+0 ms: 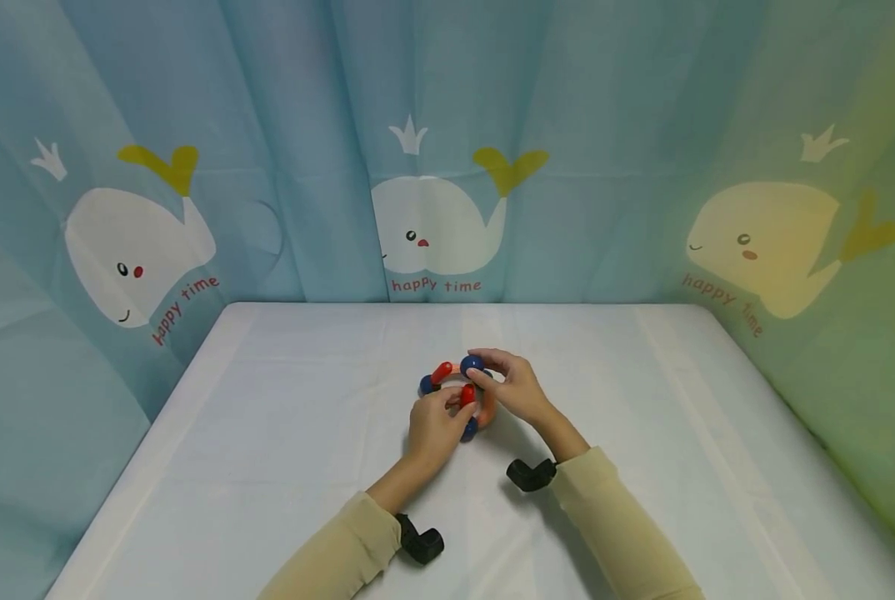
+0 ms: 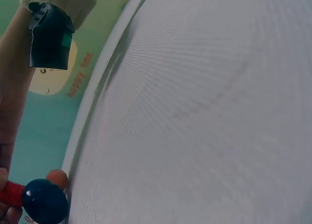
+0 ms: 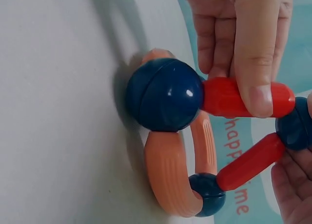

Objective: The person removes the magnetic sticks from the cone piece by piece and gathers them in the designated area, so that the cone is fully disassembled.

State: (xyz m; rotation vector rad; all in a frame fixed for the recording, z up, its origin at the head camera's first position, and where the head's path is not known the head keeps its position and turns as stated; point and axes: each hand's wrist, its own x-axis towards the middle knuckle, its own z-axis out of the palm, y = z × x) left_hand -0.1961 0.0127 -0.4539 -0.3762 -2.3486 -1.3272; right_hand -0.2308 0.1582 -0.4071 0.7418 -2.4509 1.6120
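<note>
A ring-like frame of magnetic-toy-style balls and rods stands on the table. In the head view, my left hand (image 1: 434,429) pinches a red rod (image 1: 467,394) just above a blue ball (image 1: 469,430). My right hand (image 1: 518,387) holds another blue ball (image 1: 472,364) between thumb and fingers. The right wrist view shows the left thumb (image 3: 258,92) on the red rod, while the held ball (image 3: 293,124) meets the ends of two red rods. Curved orange rods (image 3: 168,175) join the lower balls. In the left wrist view, only part of the red rod (image 2: 12,194) and a ball (image 2: 45,201) shows.
The white table (image 1: 267,450) extends around the hands. Behind and beside it hangs a blue-green curtain (image 1: 305,150) with whale prints. A black wrist device sits on each forearm, the left one (image 1: 421,542) and the right one (image 1: 532,475) close over the table.
</note>
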